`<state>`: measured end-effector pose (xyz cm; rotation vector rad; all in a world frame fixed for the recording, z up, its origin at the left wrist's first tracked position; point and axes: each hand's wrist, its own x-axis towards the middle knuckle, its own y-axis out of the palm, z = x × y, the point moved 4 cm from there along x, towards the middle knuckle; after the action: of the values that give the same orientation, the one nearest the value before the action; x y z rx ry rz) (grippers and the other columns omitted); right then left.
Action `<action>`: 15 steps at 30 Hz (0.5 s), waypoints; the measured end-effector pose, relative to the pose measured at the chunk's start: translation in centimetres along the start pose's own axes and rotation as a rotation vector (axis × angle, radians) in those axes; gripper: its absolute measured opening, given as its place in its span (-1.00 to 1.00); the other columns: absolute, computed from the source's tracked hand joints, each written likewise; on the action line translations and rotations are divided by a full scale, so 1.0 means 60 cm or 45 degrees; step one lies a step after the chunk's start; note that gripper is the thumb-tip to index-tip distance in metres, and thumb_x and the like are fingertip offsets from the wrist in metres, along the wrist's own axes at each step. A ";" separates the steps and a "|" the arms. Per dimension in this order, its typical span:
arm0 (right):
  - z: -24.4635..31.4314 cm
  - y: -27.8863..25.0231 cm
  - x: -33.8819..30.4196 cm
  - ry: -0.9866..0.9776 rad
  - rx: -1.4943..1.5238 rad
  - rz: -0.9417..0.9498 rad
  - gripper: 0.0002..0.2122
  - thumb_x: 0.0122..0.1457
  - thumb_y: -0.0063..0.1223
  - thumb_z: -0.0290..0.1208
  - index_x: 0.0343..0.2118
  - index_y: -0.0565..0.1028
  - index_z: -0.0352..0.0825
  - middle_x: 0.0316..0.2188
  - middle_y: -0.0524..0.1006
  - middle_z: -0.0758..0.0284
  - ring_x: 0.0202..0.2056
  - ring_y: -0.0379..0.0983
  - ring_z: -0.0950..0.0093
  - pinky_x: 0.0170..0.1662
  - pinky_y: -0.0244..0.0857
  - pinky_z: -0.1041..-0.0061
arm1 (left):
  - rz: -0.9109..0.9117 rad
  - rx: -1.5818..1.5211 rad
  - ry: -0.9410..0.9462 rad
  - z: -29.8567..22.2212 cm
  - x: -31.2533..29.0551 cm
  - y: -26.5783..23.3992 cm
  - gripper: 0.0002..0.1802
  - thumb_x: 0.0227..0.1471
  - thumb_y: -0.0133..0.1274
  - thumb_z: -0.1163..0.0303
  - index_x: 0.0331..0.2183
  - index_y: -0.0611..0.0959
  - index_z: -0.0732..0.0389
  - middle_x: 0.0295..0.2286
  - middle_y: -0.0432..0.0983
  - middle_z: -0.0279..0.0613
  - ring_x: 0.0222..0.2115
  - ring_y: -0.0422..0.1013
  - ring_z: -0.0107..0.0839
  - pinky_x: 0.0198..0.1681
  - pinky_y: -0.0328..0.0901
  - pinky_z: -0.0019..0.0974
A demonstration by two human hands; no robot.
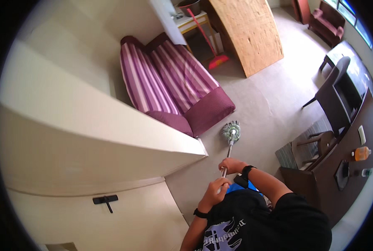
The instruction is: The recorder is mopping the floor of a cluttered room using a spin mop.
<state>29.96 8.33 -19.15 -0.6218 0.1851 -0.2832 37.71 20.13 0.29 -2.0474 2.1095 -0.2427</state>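
A mop (231, 131) with a green and white string head rests on the floor just off the corner of the purple sofa (209, 109). Its metal pole runs back toward my body. My right hand (233, 165) is wrapped round the pole farther down. Closer to me, my left hand (215, 193) grips the upper end, with fingers closed. Both wrists wear black bands.
A wall corner (201, 148) juts in at left, beside a door with a black handle (106, 200). At right stand a dark desk (320, 188) with bottles and a chair (335, 98). Farther off are a wooden panel (249, 33) and a red broom (218, 61).
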 end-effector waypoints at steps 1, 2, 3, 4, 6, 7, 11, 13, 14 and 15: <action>-0.017 -0.010 -0.020 0.014 0.014 -0.091 -0.83 -0.14 0.24 -0.35 -0.42 0.58 -0.20 -0.51 0.57 0.18 -0.38 0.53 0.11 -0.30 0.40 0.15 | 0.108 -0.003 -0.005 0.002 0.020 0.019 -0.82 0.12 -0.06 0.48 -0.25 0.58 0.32 -0.48 0.54 -0.08 -0.46 0.51 -0.31 -0.32 0.38 -0.30; -0.031 -0.031 -0.027 0.035 0.020 -0.200 -0.82 -0.13 0.24 -0.34 -0.42 0.58 -0.20 -0.50 0.57 0.18 -0.37 0.53 0.11 -0.28 0.41 0.16 | 0.231 -0.002 0.005 0.001 0.049 0.022 -0.77 0.11 -0.05 0.50 -0.18 0.58 0.32 -0.44 0.57 -0.08 -0.42 0.53 -0.33 -0.28 0.40 -0.31; -0.051 -0.045 -0.039 0.049 0.031 -0.265 -0.83 -0.11 0.23 -0.34 -0.41 0.59 -0.20 -0.50 0.56 0.18 -0.37 0.53 0.12 -0.27 0.41 0.16 | 0.266 0.006 0.011 -0.005 0.074 0.032 -0.77 0.11 -0.05 0.50 -0.18 0.58 0.32 -0.44 0.57 -0.08 -0.42 0.53 -0.33 -0.28 0.40 -0.31; -0.067 -0.051 -0.052 0.069 0.034 -0.298 -0.83 -0.11 0.23 -0.34 -0.41 0.59 -0.20 -0.50 0.56 0.18 -0.37 0.53 0.12 -0.27 0.41 0.16 | 0.346 0.045 0.049 -0.013 0.098 0.043 -0.75 0.09 -0.05 0.51 -0.17 0.58 0.32 -0.42 0.57 -0.08 -0.43 0.53 -0.33 -0.24 0.39 -0.29; -0.095 -0.079 -0.088 0.195 0.093 -0.453 -0.84 -0.09 0.22 -0.35 -0.40 0.59 -0.22 -0.51 0.56 0.18 -0.39 0.52 0.12 -0.26 0.41 0.16 | 0.457 0.078 0.103 -0.023 0.146 0.070 -0.74 0.07 -0.06 0.53 -0.17 0.58 0.33 -0.41 0.58 -0.08 -0.43 0.52 -0.33 -0.20 0.39 -0.28; -0.109 -0.092 -0.103 0.238 0.106 -0.512 -0.85 -0.06 0.19 -0.37 -0.39 0.59 -0.24 -0.50 0.56 0.18 -0.40 0.52 0.12 -0.26 0.41 0.17 | 0.473 0.021 0.137 -0.027 0.170 0.080 -0.75 0.06 -0.07 0.54 -0.18 0.58 0.33 -0.39 0.57 -0.08 -0.41 0.51 -0.29 -0.17 0.38 -0.25; -0.131 -0.142 -0.143 0.413 0.194 -0.736 -0.85 -0.07 0.17 -0.38 -0.39 0.58 -0.24 -0.53 0.55 0.19 -0.38 0.51 0.15 -0.27 0.40 0.18 | 0.369 0.022 0.527 -0.060 0.274 0.100 -0.77 0.03 -0.09 0.56 -0.24 0.57 0.32 -0.38 0.54 -0.06 -0.35 0.48 -0.19 -0.11 0.35 -0.17; -0.144 -0.173 -0.170 0.519 0.184 -0.974 -0.82 -0.09 0.19 -0.39 -0.37 0.59 -0.25 -0.51 0.55 0.18 -0.37 0.51 0.14 -0.27 0.38 0.20 | 0.347 -0.061 0.632 -0.059 0.318 0.122 -0.78 0.03 -0.09 0.55 -0.25 0.57 0.32 -0.37 0.54 -0.05 -0.33 0.48 -0.16 -0.11 0.35 -0.17; -0.138 -0.189 -0.173 0.561 0.176 -0.989 -0.82 -0.09 0.19 -0.39 -0.37 0.59 -0.25 -0.51 0.55 0.18 -0.37 0.51 0.14 -0.27 0.38 0.20 | 0.280 -0.118 0.718 -0.062 0.337 0.126 -0.80 0.03 -0.09 0.54 -0.27 0.56 0.32 -0.37 0.53 -0.04 -0.31 0.47 -0.13 -0.12 0.35 -0.16; -0.131 -0.207 -0.174 0.611 0.208 -1.046 -0.81 -0.10 0.21 -0.39 -0.37 0.58 -0.26 -0.50 0.56 0.18 -0.38 0.51 0.13 -0.28 0.39 0.20 | 0.278 -0.198 0.738 -0.061 0.363 0.129 -0.79 0.04 -0.10 0.50 -0.27 0.55 0.33 -0.38 0.52 -0.05 -0.31 0.48 -0.16 -0.11 0.35 -0.17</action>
<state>15.55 -2.29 -17.13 -0.4323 0.3579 -1.2339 28.75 -1.45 1.38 -1.9710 2.7409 -0.7344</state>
